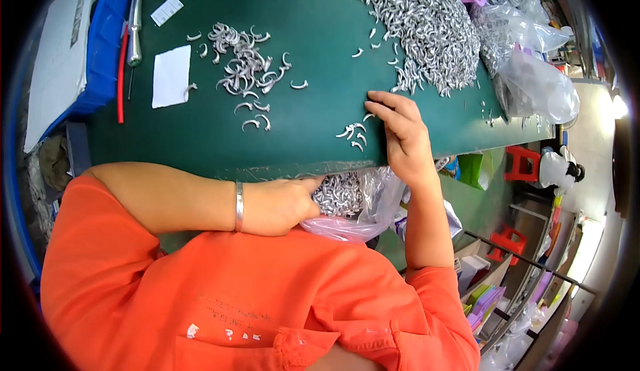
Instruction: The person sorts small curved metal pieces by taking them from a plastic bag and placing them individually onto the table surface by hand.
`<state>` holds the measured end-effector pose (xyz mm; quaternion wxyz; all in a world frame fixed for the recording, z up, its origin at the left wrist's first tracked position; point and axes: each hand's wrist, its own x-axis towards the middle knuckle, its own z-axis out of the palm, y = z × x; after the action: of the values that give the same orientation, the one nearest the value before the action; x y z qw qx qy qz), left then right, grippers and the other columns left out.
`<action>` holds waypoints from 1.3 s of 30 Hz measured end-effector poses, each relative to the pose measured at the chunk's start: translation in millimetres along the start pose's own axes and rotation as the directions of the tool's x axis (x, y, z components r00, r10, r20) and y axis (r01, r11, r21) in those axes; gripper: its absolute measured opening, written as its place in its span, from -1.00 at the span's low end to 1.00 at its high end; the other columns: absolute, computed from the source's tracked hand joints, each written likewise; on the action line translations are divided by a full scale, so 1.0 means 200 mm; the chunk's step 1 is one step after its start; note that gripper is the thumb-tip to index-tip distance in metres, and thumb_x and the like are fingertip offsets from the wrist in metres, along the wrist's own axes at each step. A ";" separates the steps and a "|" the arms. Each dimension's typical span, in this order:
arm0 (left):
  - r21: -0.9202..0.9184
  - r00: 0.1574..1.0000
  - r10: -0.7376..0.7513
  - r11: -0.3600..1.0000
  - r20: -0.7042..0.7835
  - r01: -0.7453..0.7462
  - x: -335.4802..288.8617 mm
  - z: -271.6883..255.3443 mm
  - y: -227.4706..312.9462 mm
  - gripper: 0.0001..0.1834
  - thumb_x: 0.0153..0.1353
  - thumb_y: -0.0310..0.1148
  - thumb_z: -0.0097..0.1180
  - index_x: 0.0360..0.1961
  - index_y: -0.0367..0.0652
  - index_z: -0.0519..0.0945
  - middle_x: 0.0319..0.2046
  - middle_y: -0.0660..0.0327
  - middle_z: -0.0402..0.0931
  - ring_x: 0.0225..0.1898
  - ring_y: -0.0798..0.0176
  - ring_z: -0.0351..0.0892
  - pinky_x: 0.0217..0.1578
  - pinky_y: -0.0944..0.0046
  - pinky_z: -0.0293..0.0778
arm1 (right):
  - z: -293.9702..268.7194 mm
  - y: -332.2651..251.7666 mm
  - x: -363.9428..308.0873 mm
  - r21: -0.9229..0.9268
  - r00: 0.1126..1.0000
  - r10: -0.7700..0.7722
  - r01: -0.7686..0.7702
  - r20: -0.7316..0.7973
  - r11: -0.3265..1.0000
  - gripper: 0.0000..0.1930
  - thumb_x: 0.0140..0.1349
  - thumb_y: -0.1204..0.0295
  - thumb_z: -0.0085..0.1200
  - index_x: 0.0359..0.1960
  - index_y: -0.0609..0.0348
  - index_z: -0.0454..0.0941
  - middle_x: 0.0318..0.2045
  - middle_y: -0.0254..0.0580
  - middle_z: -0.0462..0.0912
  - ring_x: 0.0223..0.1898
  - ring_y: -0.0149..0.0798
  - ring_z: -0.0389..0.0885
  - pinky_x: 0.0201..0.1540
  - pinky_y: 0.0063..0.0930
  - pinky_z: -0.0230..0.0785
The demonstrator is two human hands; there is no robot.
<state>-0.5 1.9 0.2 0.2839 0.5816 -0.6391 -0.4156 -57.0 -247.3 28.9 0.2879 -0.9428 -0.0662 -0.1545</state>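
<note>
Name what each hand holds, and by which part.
The left hand is at the left edge of the plastic bag; a grip cannot be confirmed. The right hand is beside loose metal pieces; whether it holds one cannot be told.

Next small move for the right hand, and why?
Probably draw the few loose curved pieces toward the table edge: they lie just left of the right hand, and an open bag of similar pieces sits below that edge, the left hand beside it.

Bends the left arm (173, 198) inward, with the left hand (281, 206) turned rightward and partly hidden, and extends the right forearm (427, 228) forward, pointing the outstretched fingers (395, 106) of the right hand (409, 141) leftward.
</note>
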 end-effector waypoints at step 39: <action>0.072 1.000 -0.004 0.997 -0.011 0.004 0.01 0.00 -0.01 -0.81 0.06 -0.49 0.13 -0.26 -0.24 0.65 0.22 -0.54 0.05 0.08 -0.44 0.40 0.08 0.01 0.44 | -0.03 0.16 0.05 -0.230 0.978 0.086 -0.130 -0.191 0.964 -0.56 0.08 0.76 -0.10 0.03 0.26 0.53 0.07 0.07 0.51 0.10 0.12 0.42 0.21 -0.17 0.23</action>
<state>0.3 -0.3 -1.0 0.2654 0.5949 -0.6509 -0.3898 -42.6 -277.4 19.7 0.1838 -0.9552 0.0311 -0.2297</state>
